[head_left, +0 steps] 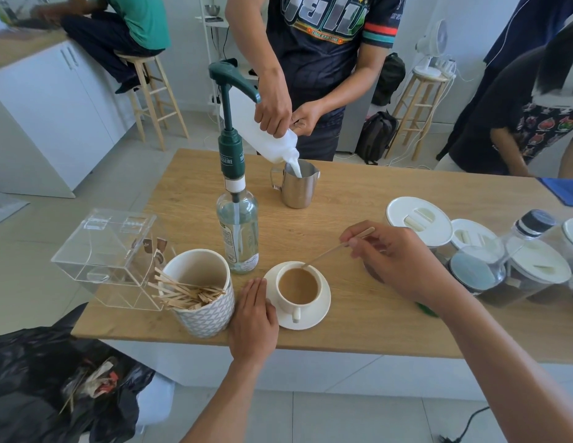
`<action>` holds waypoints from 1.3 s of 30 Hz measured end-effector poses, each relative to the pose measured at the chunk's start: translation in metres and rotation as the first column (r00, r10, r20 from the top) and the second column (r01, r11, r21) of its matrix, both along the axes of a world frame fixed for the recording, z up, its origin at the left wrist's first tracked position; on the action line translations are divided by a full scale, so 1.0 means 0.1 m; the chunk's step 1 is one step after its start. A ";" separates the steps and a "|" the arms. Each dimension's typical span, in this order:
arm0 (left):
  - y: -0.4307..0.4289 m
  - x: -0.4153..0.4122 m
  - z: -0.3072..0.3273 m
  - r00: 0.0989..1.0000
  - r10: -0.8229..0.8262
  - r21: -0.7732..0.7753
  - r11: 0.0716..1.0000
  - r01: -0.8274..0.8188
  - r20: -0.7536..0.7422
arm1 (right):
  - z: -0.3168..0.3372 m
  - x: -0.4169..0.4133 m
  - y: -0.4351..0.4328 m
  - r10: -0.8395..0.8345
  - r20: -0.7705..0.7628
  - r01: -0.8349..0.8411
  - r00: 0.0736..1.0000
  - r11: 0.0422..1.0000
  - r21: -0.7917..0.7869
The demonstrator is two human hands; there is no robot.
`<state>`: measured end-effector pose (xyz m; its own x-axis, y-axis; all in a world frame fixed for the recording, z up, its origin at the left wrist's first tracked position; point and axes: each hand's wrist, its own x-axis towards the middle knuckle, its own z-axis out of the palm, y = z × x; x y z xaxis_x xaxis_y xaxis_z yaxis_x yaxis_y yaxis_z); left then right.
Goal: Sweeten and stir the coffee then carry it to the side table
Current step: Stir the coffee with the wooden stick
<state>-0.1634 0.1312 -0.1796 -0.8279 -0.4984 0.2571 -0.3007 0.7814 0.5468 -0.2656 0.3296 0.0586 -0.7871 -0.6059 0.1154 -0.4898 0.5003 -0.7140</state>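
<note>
The coffee cup (298,287) sits on its white saucer (320,310) near the front edge of the wooden surface (358,199), handle at six o'clock; the right hand (397,260) pinches a wooden stir stick (330,251) in its fingers, the tip dipped in at the cup's one o'clock rim; the left hand (254,318) lies flat, fingers released, touching the saucer at nine o'clock; a syrup pump bottle (237,219) stands just behind at eleven o'clock; across the surface another person pours milk into a steel jug (296,187).
</note>
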 end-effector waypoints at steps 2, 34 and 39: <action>0.00 0.01 0.01 1.000 0.000 -0.003 1.000 0.000 -0.008 | 0.00 0.02 -0.01 0.022 0.000 -0.022 1.000 1.000 -0.011; 0.01 0.01 0.02 1.000 0.005 -0.020 1.000 -0.005 -0.007 | 0.01 0.05 0.02 -0.002 0.005 0.002 1.000 1.000 -0.021; 0.00 0.02 0.01 1.000 0.001 -0.014 1.000 0.000 0.004 | -0.02 0.06 0.04 0.000 0.014 0.000 1.000 1.000 -0.031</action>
<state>-0.1617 0.1310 -0.1786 -0.8287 -0.4952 0.2609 -0.3031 0.7889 0.5346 -0.2596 0.3341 0.0568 -0.7888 -0.6022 0.1234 -0.4799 0.4779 -0.7357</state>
